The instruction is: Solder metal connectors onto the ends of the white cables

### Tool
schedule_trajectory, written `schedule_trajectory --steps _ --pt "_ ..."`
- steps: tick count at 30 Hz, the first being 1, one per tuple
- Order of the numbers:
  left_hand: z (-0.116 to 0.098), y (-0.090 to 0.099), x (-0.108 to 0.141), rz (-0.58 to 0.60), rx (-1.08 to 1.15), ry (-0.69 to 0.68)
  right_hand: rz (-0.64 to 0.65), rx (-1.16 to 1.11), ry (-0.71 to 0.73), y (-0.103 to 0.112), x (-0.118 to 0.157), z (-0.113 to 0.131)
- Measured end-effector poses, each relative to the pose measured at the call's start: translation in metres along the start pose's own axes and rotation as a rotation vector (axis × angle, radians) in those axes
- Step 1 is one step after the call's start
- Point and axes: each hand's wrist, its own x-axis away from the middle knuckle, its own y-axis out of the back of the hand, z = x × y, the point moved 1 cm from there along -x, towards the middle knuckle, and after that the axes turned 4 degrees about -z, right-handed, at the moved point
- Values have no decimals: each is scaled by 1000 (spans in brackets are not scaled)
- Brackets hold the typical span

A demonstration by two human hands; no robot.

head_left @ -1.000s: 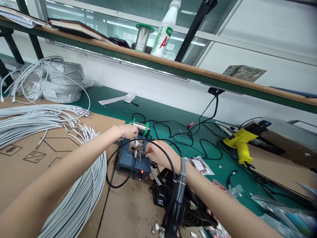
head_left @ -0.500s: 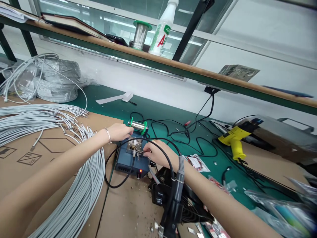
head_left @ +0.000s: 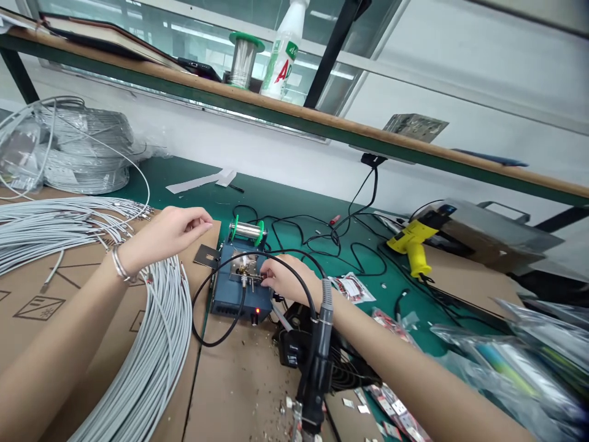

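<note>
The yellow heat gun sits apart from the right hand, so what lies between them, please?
In the head view, black cables loop across the green benchtop there, with a plastic packet nearer the right hand.

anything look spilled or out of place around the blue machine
Small dark crumbs lie scattered over the flat brown cardboard in front of the dark blue box-shaped machine, looking like spilled debris. Beyond it, thin black cables sprawl in loose tangles across the green tabletop.
</note>
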Motion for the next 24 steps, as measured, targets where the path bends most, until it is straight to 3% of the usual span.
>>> schedule_trajectory --steps 4,10,16,24 --pt "-9 19 12 -62 -28 -26 -4 -6 60 -4 1 -3" --pt "-19 30 22 -107 -70 -86 -84 -15 96 -12 8 -13" --pt "-21 24 21 -74 -113 -93 -120 -31 89 -19 19 -21" --pt "-21 13 20 -25 -147 -151 -95 -5 90 -16 19 -13"
